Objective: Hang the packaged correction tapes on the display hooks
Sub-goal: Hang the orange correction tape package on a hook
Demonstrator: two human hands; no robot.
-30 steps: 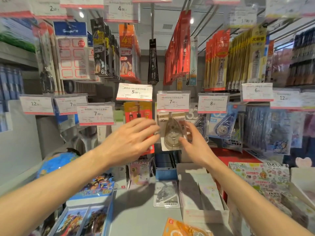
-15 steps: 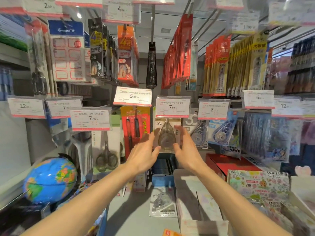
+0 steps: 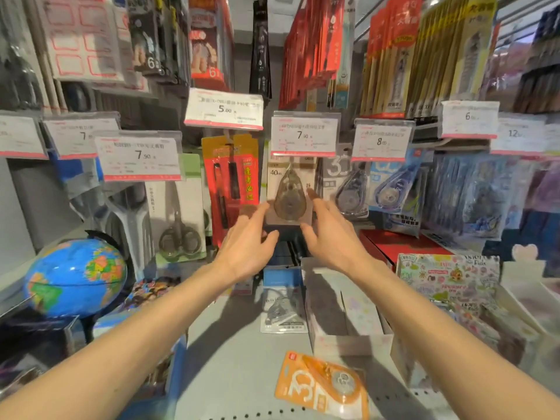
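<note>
A beige packaged correction tape (image 3: 289, 189) marked 40m hangs just under the 7.00 price tag (image 3: 304, 136); its top and the hook are hidden behind the tag. My left hand (image 3: 248, 241) is at the pack's lower left corner and my right hand (image 3: 331, 234) at its lower right corner. Both have fingers spread, with fingertips touching the edges. A grey packaged correction tape (image 3: 283, 310) lies flat on the shelf (image 3: 236, 359) below. An orange packaged correction tape (image 3: 322, 383) lies near the shelf's front edge.
More correction tapes (image 3: 353, 189) hang to the right under the 8.00 tag. A red pen pack (image 3: 231, 183) and scissors (image 3: 178, 213) hang to the left. A globe (image 3: 75, 277) stands at the left. An open white box (image 3: 342, 316) and sticker packs (image 3: 445, 277) sit at the right.
Both hands have slid from the beige pack's sides down to its lower corners. The pack now hangs higher under the 7.00 tag. The view has moved closer to the display.
</note>
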